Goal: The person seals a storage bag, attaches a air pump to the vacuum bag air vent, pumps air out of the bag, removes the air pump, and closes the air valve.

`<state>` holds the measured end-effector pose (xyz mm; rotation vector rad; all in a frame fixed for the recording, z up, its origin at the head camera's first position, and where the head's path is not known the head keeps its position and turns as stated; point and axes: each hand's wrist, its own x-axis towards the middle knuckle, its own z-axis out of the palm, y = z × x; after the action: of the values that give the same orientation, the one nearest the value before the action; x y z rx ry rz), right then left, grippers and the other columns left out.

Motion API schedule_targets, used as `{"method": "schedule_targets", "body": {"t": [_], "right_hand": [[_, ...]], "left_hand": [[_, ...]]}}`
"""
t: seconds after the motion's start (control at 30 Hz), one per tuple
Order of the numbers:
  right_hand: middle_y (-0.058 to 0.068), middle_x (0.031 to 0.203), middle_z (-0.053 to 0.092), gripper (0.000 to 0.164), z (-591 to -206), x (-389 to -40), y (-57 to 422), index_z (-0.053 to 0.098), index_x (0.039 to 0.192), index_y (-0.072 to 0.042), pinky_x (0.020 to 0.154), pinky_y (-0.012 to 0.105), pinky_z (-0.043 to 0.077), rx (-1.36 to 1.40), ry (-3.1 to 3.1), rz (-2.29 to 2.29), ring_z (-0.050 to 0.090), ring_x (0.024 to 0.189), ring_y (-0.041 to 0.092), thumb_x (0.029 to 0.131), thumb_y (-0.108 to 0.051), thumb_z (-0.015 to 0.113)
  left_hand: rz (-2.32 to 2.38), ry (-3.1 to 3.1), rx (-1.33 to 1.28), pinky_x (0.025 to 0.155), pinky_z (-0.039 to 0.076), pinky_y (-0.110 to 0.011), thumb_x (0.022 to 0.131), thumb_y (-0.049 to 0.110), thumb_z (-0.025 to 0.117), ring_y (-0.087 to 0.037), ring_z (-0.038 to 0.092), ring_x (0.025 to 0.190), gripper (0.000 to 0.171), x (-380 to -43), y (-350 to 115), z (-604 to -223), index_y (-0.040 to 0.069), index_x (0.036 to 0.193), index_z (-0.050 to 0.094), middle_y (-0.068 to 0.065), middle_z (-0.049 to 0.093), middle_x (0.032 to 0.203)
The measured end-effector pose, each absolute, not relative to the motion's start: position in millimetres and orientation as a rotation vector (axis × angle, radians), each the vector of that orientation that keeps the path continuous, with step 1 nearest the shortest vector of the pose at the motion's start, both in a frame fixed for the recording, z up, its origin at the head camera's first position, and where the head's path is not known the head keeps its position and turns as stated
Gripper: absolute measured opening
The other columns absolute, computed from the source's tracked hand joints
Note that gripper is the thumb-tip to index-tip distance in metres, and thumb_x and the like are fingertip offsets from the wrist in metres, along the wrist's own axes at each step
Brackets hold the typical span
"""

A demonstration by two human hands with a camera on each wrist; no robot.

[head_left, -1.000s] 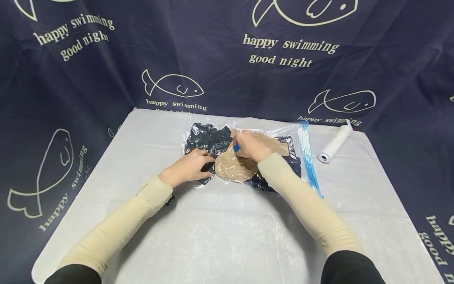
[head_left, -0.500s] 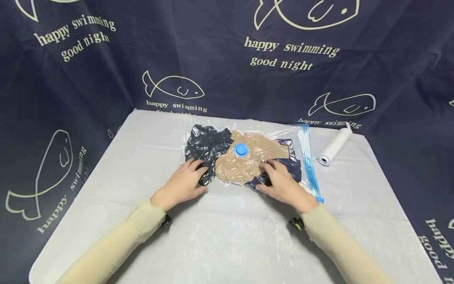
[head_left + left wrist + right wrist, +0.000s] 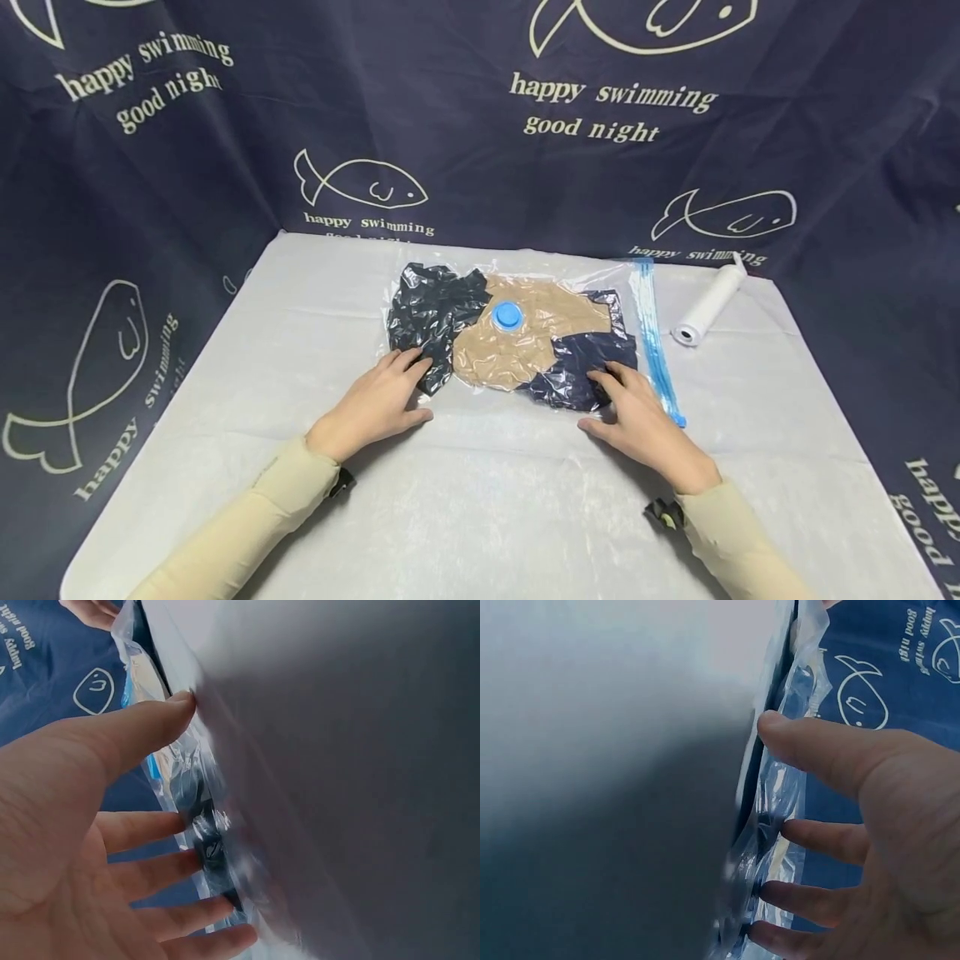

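Note:
A clear vacuum storage bag [image 3: 468, 400] lies flat on the table, with black, tan and navy folded clothes [image 3: 570, 308] pressed inside it. Its round blue valve cap [image 3: 507, 316] sits over the tan cloth, and a blue zip strip [image 3: 654, 350] runs down its right end. My left hand [image 3: 375, 400] rests at the bag's near left corner, fingertips on the black part, thumb near the table. At the near right corner, my right hand [image 3: 637, 417] touches the navy part with spread fingers. Both wrist views show the fingers extended against the plastic, gripping nothing.
A white hand pump [image 3: 708, 304] lies at the back right, beyond the zip strip. The white-covered table [image 3: 480, 508] stretches out in front of the bag. Dark blue curtains [image 3: 480, 167] with fish drawings hang behind and at the sides.
My right hand has left the valve cap and moved right and nearer to the bag's near right corner, uncovering the cap. My left hand has slid slightly left and toward me.

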<state>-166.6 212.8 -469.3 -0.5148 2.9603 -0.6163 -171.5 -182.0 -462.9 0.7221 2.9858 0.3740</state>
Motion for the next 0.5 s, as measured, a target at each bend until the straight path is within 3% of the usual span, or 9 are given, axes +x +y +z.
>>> {"method": "schedule_targets", "body": {"t": [0.5], "right_hand": [[0.036,0.149,0.044,0.069,-466.5,-182.7,212.7,0.060,0.137,0.003,0.112,0.073,0.033,-0.646,2.991,-0.601,0.039,0.138,0.058,0.083,-0.032,0.085]], "left_hand": [[0.425,2.953,0.730,0.098,0.051,-0.067,0.086,0.039,0.081,-0.054,0.042,0.140,0.080,-188.4,-181.3,-462.1,0.001,0.149,0.050,-0.025,0.041,0.158]]}}
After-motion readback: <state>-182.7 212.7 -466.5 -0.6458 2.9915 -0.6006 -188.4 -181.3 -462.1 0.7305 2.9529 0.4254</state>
